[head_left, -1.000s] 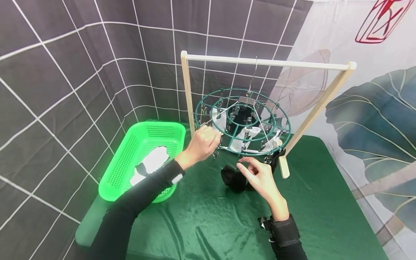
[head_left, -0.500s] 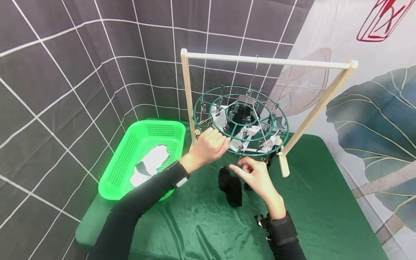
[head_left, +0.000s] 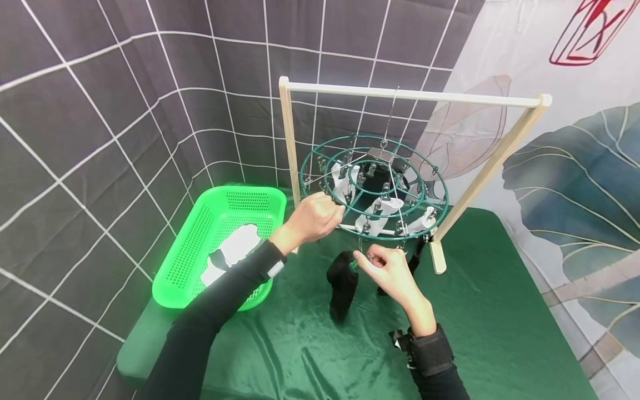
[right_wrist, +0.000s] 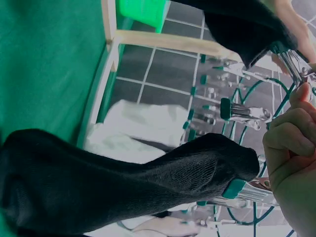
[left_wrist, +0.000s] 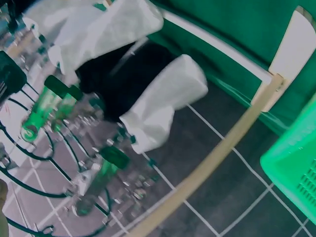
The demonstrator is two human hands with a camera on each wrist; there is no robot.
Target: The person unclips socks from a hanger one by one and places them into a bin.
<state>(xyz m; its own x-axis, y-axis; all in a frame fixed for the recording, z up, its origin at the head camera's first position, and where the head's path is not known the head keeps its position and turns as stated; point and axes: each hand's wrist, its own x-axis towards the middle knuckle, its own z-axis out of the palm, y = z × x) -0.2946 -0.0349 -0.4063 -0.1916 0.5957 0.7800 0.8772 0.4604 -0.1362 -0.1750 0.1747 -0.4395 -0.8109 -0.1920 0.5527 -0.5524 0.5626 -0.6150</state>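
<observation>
- Black sock [head_left: 342, 286] is hanging below the round hanger's [head_left: 381, 154] near rim, long axis downward
- Right hand [head_left: 392, 269], nearer, is pinching the sock's clip [right_wrist: 292, 65]
- Left hand's [head_left: 316, 216] fingers seem to be gripping the hanger's near-left rim

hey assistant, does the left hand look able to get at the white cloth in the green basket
Probably yes: the green basket is open-topped on that side, and nothing visible covers the white cloth except the overhanging black sleeve. The left hand would first need to leave the round hanger.
</observation>
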